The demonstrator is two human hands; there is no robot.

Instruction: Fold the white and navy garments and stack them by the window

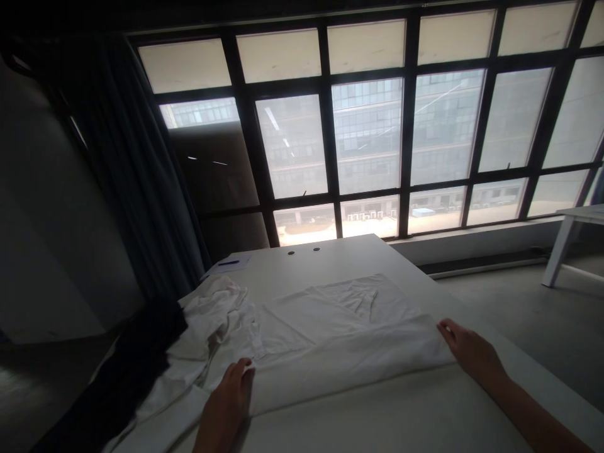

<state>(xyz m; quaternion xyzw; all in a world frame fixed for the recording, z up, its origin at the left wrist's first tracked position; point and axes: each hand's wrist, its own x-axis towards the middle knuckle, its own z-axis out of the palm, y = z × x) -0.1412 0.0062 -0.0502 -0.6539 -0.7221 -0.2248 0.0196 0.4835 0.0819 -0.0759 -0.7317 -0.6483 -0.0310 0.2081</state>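
A white cloth garment point(330, 327) lies spread across the table, its near part folded over into a long flat band. My left hand point(226, 399) is closed at the band's left end, thumb and fingers pinching the fabric. At the opposite end, my right hand point(467, 346) pinches the corner of the same white garment between thumb and fingertips. Some wrinkles show in the layer beyond the fold. Just left of my left hand is a crumpled heap of white cloth point(217, 314).
Black cloth point(136, 371) lies along the left edge of the white table point(349, 251). A pen point(229, 262) rests on paper point(236, 267) at the far left corner. Windows stand behind the table, a dark curtain point(136, 170) at left. Another table point(566, 233) is at right.
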